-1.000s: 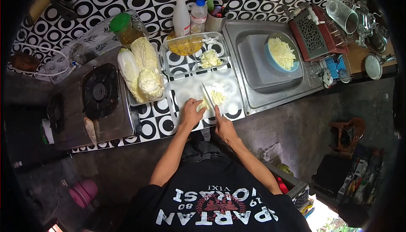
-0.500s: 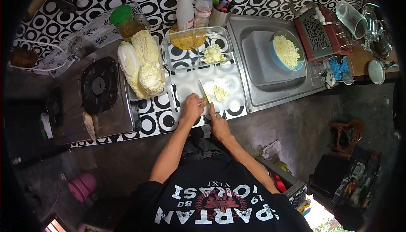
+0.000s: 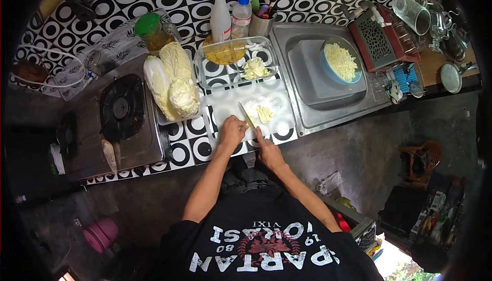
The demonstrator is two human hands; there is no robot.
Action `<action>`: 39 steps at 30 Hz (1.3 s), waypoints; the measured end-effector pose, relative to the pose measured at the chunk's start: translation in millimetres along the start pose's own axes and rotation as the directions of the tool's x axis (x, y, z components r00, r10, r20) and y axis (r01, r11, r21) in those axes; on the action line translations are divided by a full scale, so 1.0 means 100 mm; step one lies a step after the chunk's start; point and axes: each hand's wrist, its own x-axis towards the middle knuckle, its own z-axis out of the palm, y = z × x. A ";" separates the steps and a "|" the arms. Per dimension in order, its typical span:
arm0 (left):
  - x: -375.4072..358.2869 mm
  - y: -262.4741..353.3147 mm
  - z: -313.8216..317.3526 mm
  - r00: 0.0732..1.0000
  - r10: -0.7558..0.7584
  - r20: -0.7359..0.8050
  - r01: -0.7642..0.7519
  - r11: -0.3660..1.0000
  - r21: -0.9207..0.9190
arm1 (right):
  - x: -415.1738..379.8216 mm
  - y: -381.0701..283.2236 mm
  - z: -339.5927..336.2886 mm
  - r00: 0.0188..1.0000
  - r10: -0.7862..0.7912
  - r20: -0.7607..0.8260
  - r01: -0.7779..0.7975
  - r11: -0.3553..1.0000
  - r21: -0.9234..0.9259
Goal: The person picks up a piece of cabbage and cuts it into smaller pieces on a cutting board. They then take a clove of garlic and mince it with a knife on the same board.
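A white cutting board [image 3: 279, 100] lies on the black-and-white tiled counter. My left hand [image 3: 231, 131] rests curled on the board's near left part, pressing down a cabbage piece that is mostly hidden under the fingers. My right hand [image 3: 268, 151] grips the handle of a knife [image 3: 246, 115], with the index finger stretched along it. The blade slants up and left, right beside my left fingertips. A small pile of chopped cabbage [image 3: 264, 113] sits just right of the blade.
Napa cabbage heads [image 3: 171, 81] lie on a tray left of the board, beside a gas stove [image 3: 121, 109]. Behind the board stand a glass dish [image 3: 220, 76] holding cabbage bits, bottles and a green-lidded jar [image 3: 149, 31]. The sink [image 3: 307, 104] holds a blue bowl [image 3: 328, 72] of chopped cabbage.
The knife blade has shifted a little to the left, toward my left fingertips, and the cut slices now lie apart to its right. Both hands stay at the board's near edge.
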 end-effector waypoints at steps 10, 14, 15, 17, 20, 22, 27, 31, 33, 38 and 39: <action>-0.08 -0.05 0.01 0.992 0.026 -0.127 -0.044 0.990 -0.136 | 0.18 0.00 -0.12 0.995 -0.100 -0.013 0.101 0.989 0.108; -0.09 -0.05 0.05 0.983 -0.042 -0.178 0.011 0.985 -0.170 | 0.04 -0.07 -0.05 0.997 -0.072 0.038 0.066 0.987 0.145; -0.10 -0.05 0.06 0.983 -0.041 -0.180 0.009 0.985 -0.173 | 0.03 -0.06 -0.02 0.997 -0.067 0.043 0.060 0.987 0.148; -0.08 -0.05 0.07 0.982 -0.085 -0.168 0.047 0.975 -0.219 | 0.06 0.02 0.09 0.997 -0.070 0.026 0.065 0.987 0.145; -0.07 -0.06 0.04 0.986 -0.086 -0.143 0.056 0.978 -0.203 | 0.12 -0.06 0.05 0.997 -0.026 0.072 0.022 0.999 0.046; -0.05 -0.07 0.05 0.989 -0.070 -0.131 0.045 0.982 -0.185 | 0.25 -0.10 0.04 0.997 -0.001 0.077 -0.002 1.000 0.029; -0.06 -0.12 0.09 0.989 -0.086 -0.118 0.062 0.979 -0.193 | 0.40 -0.10 0.02 0.996 -0.064 0.062 0.062 0.997 0.034; -0.11 0.03 0.03 0.978 -0.156 -0.137 0.128 0.973 -0.193 | 0.32 0.08 -0.09 0.986 -0.113 0.119 0.108 0.993 0.051; -0.14 0.14 0.00 0.965 -0.176 -0.192 0.140 0.972 -0.188 | 0.32 0.19 -0.16 0.977 -0.204 0.067 0.206 0.978 -0.023; -0.26 0.33 0.15 0.902 -0.215 -0.374 0.215 0.976 -0.042 | 0.46 0.39 -0.37 0.961 -0.269 0.061 0.258 0.955 0.148; -0.28 0.38 0.19 0.876 -0.298 -0.380 0.277 0.955 -0.111 | 0.47 0.41 -0.43 0.956 -0.284 0.076 0.269 0.950 0.159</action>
